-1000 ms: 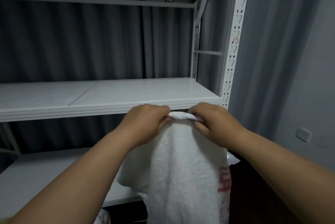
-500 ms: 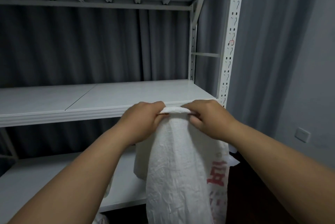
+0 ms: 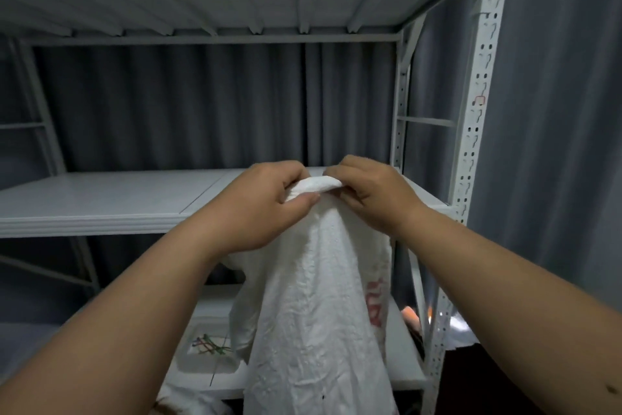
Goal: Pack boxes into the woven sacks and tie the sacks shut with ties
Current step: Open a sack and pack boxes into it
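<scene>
We pinch the sack (image 3: 316, 297) top with left hand (image 3: 266, 206) and right hand (image 3: 373, 192); next we likely open its mouth for boxes.

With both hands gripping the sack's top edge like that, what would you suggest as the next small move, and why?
Probably pull the hands apart to open the mouth. The left hand and right hand pinch the woven sack by its bunched top edge; it hangs limp and unopened.

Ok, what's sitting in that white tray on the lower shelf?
The white tray on the lower shelf holds a few thin coloured ties, loosely crossed. The hanging woven sack, held up by both hands, covers its right end, so anything there is hidden.
</scene>
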